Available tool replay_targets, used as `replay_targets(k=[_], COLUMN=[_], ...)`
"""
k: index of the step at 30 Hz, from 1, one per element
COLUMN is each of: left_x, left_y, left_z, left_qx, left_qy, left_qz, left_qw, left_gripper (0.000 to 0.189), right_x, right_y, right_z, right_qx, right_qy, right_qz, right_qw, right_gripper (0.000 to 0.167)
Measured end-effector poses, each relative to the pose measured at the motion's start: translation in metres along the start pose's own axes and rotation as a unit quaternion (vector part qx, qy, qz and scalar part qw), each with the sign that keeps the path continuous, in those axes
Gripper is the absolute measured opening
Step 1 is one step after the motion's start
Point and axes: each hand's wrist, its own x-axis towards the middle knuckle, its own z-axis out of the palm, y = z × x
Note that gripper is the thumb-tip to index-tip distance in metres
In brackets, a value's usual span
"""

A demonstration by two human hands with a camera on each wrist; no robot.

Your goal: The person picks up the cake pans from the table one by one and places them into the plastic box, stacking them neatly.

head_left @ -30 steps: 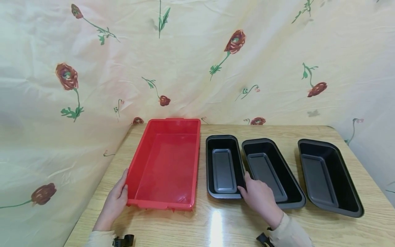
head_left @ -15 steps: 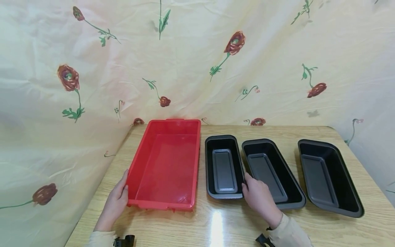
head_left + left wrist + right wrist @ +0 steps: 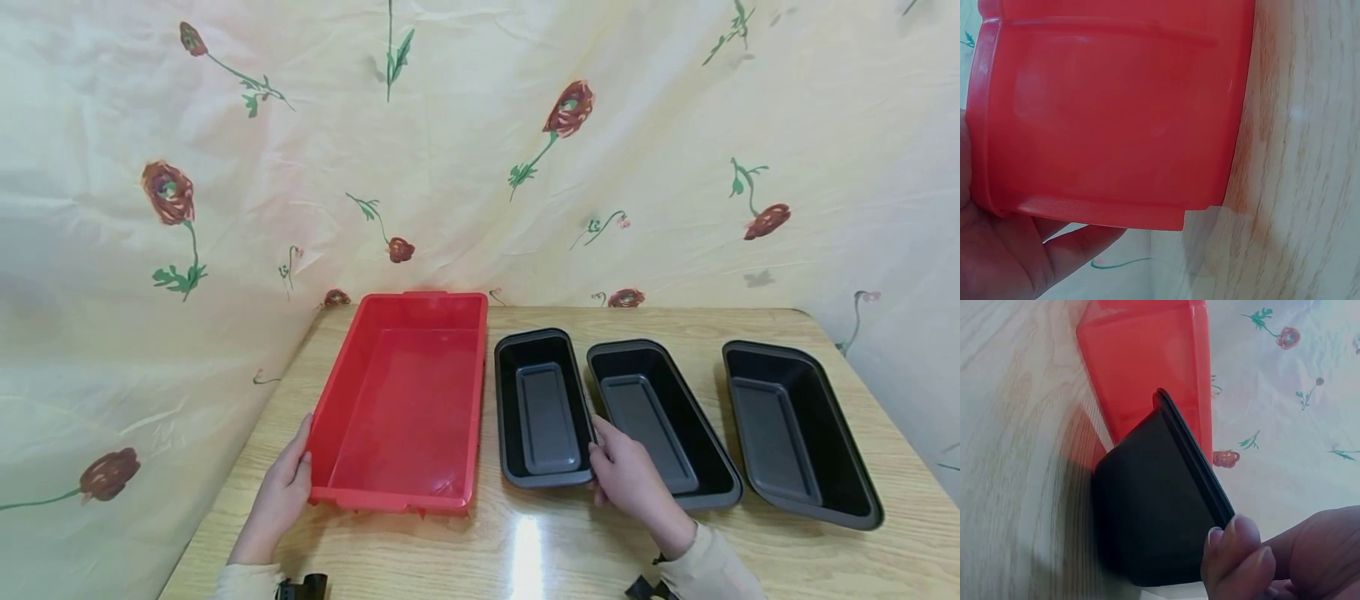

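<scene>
A red rectangular plastic tray (image 3: 405,400) lies on the left part of the table. My left hand (image 3: 276,492) grips its near left corner, with the thumb at the rim; the left wrist view shows this hand (image 3: 1004,253) against the tray's rim and outer wall (image 3: 1110,119). Right of the tray is a dark loaf pan (image 3: 546,417), the leftmost of three. My right hand (image 3: 633,475) pinches this pan's right rim near the front corner. In the right wrist view, the fingers (image 3: 1241,556) curl over the rim of the black pan (image 3: 1154,506).
A second loaf pan (image 3: 645,417) stands close to the right hand, partly behind it. The third loaf pan (image 3: 795,425) sits farther right. A flowered cloth (image 3: 465,150) hangs behind and left of the wooden table (image 3: 570,550).
The leftmost pan has shifted and turned slightly, its far end moving left. My right hand's fingers have changed their hold on its rim. The left hand and tray look the same.
</scene>
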Motion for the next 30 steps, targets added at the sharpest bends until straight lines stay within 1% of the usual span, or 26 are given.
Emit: replay_targets(k=[3, 6, 12, 18, 23, 25, 30], left_x=[0.0, 0.0, 0.0, -0.001, -0.001, -0.001, -0.002], left_y=[0.0, 0.001, 0.001, 0.001, 0.0, 0.0, 0.001], left_z=[0.0, 0.0, 0.001, 0.0, 0.0, 0.0, 0.0], left_qx=[-0.004, -0.003, -0.005, -0.016, -0.01, -0.009, -0.016], left_qy=[-0.005, -0.004, -0.001, -0.003, -0.003, -0.004, -0.002], left_qz=[-0.009, -0.011, -0.007, -0.013, -0.012, -0.011, -0.007], left_qw=[0.9999, 0.9999, 1.0, 0.9998, 0.9999, 0.9999, 0.9998], left_gripper=[0.06, 0.06, 0.059, 0.058, 0.059, 0.059, 0.058], right_x=[0.0, 0.001, 0.001, -0.001, -0.002, -0.002, -0.003], right_y=[0.001, 0.002, 0.004, 0.003, 0.0, -0.001, -0.006], right_z=[-0.001, -0.002, -0.005, -0.01, -0.015, -0.016, -0.019], right_qx=[0.03, 0.055, 0.082, 0.113, 0.129, 0.135, 0.156], right_qy=[-0.004, -0.005, -0.003, -0.011, -0.016, -0.018, -0.023], right_qz=[0.007, 0.014, 0.025, 0.035, 0.032, 0.024, 0.012], right_qw=[0.9995, 0.9984, 0.9963, 0.9929, 0.991, 0.9904, 0.9874], right_gripper=[0.052, 0.052, 0.053, 0.055, 0.056, 0.057, 0.057])
